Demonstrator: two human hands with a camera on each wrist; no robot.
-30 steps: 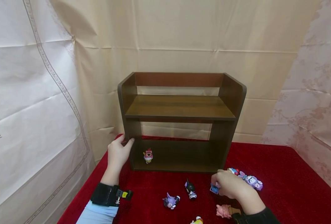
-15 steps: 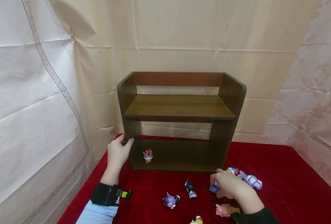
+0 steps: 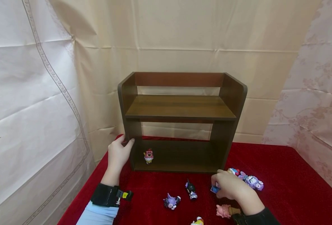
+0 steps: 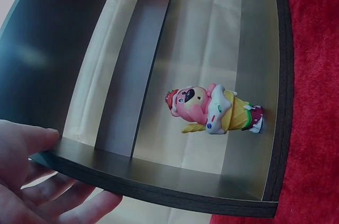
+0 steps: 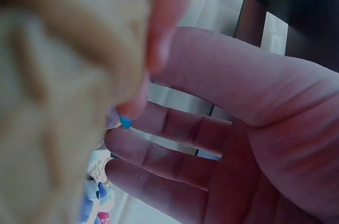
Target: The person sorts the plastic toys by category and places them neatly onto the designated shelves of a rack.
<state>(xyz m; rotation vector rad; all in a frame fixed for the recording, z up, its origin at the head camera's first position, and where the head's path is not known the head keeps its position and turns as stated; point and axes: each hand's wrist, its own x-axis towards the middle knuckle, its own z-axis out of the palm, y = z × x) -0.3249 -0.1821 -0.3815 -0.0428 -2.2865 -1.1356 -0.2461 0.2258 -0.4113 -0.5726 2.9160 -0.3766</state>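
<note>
My left hand (image 3: pixel 118 153) grips the left side panel of a dark brown two-tier shelf (image 3: pixel 180 107), thumb on the inner side and fingers outside. On the lower tier, near that panel, a pink bear figurine (image 4: pixel 195 105) in an ice cream cone stands upright. My right hand (image 3: pixel 230 185) is low over the red cloth in front of the shelf's right corner, its thumb and fingers curled at a small blue figurine (image 3: pixel 215 189), mostly hidden by the hand. A pink figurine with a cone (image 3: pixel 224 211) lies below the right wrist; its cone looms large and blurred in the right wrist view.
Purple figurines (image 3: pixel 253 182) and a blue, white and red one (image 3: pixel 234 171) lie right of the hand. Left of it are a black-hooded figurine (image 3: pixel 191 190), a purple one (image 3: pixel 171 201) and a yellow one (image 3: pixel 197 221). Curtains hang behind the red cloth (image 3: pixel 278 175).
The right hand has shifted very slightly over the blue figurine. The left hand, the shelf and the other figurines hold their places.
</note>
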